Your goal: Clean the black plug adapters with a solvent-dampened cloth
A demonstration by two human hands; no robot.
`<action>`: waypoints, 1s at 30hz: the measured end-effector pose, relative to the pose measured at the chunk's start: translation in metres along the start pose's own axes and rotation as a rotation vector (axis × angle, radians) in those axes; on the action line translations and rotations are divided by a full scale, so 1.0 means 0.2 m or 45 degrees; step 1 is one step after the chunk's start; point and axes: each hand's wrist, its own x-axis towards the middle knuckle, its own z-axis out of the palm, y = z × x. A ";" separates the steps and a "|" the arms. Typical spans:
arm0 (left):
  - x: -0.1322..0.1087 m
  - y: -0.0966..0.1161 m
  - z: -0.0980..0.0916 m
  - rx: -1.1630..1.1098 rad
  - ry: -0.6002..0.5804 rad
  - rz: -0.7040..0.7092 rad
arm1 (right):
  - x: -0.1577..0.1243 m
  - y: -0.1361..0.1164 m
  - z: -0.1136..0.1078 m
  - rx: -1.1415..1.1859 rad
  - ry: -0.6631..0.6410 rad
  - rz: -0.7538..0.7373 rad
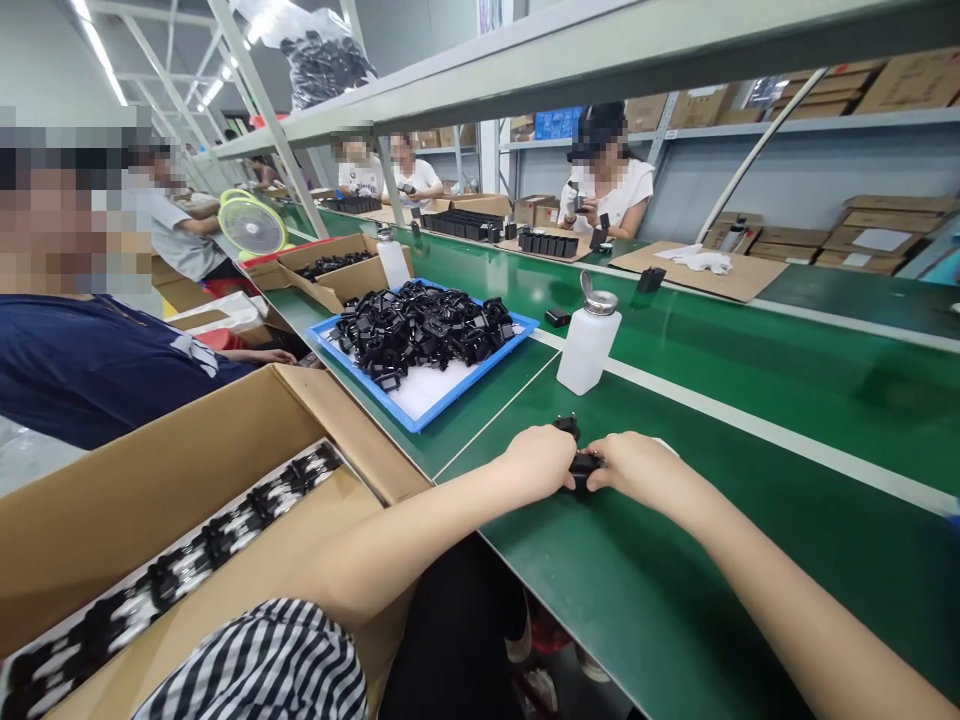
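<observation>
My left hand (pixel 541 460) and my right hand (pixel 634 468) meet on the green belt (pixel 750 520), both closed round a small black plug part (pixel 579 462). Its metal pins stick up behind my left fingers. A white dispenser bottle (pixel 587 345) with a metal cap stands just beyond my hands. Further left, a blue tray (pixel 450 395) holds a heap of black plug parts (pixel 424 328).
An open cardboard box (pixel 172 480) with a row of black parts sits at my left. A person in dark blue sits beside it. More workers, boxes, a green fan (pixel 251 225) and trays line the belt. Steel shelving runs overhead.
</observation>
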 end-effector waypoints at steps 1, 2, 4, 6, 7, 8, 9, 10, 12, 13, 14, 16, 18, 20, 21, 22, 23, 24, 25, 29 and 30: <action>-0.01 0.00 0.02 -0.030 0.021 -0.016 | 0.00 0.01 0.01 0.033 0.045 -0.013; -0.02 -0.01 0.03 -0.072 0.061 -0.025 | -0.01 0.02 0.03 0.091 0.087 -0.035; -0.04 -0.03 0.08 -0.185 0.172 -0.024 | -0.01 0.04 0.05 0.269 0.125 -0.076; -0.06 -0.06 0.11 -0.296 0.270 -0.013 | -0.01 0.06 0.06 0.454 0.137 -0.071; -0.07 -0.07 0.13 -0.333 0.300 -0.016 | -0.01 0.07 0.07 0.524 0.145 -0.047; -0.07 -0.09 0.14 -0.354 0.312 -0.029 | -0.01 0.07 0.07 0.575 0.156 -0.021; -0.07 -0.10 0.15 -0.358 0.311 -0.050 | -0.01 0.08 0.08 0.607 0.167 0.003; -0.07 -0.12 0.15 -0.349 0.307 -0.082 | -0.01 0.08 0.09 0.624 0.173 0.019; -0.07 -0.14 0.17 -0.332 0.298 -0.150 | 0.00 0.09 0.10 0.642 0.149 0.006; -0.07 -0.15 0.17 -0.336 0.306 -0.169 | 0.01 0.09 0.10 0.651 0.134 -0.029; -0.06 -0.16 0.18 -0.346 0.323 -0.167 | 0.02 0.09 0.11 0.661 0.125 -0.079; -0.05 -0.17 0.20 -0.378 0.360 -0.112 | 0.06 0.10 0.12 0.679 0.118 -0.222; -0.03 -0.19 0.22 -0.400 0.393 -0.035 | 0.10 0.10 0.12 0.670 0.128 -0.348; 0.00 -0.20 0.24 -0.442 0.459 0.031 | 0.12 0.09 0.12 0.637 0.153 -0.407; 0.01 -0.20 0.25 -0.471 0.500 0.063 | 0.13 0.08 0.12 0.620 0.172 -0.417; 0.02 -0.20 0.25 -0.495 0.534 0.100 | 0.13 0.07 0.11 0.606 0.201 -0.420; 0.03 -0.20 0.25 -0.527 0.564 0.134 | 0.13 0.07 0.09 0.596 0.234 -0.423; 0.04 -0.19 0.24 -0.566 0.591 0.159 | 0.11 0.08 0.07 0.594 0.267 -0.427; 0.04 -0.19 0.23 -0.606 0.617 0.174 | 0.08 0.09 0.03 0.608 0.305 -0.433; 0.02 -0.18 0.16 -0.781 0.653 0.170 | -0.19 0.24 -0.21 0.782 0.571 -0.482; 0.01 -0.19 0.15 -0.784 0.606 0.167 | -0.32 0.31 -0.27 0.830 0.674 -0.467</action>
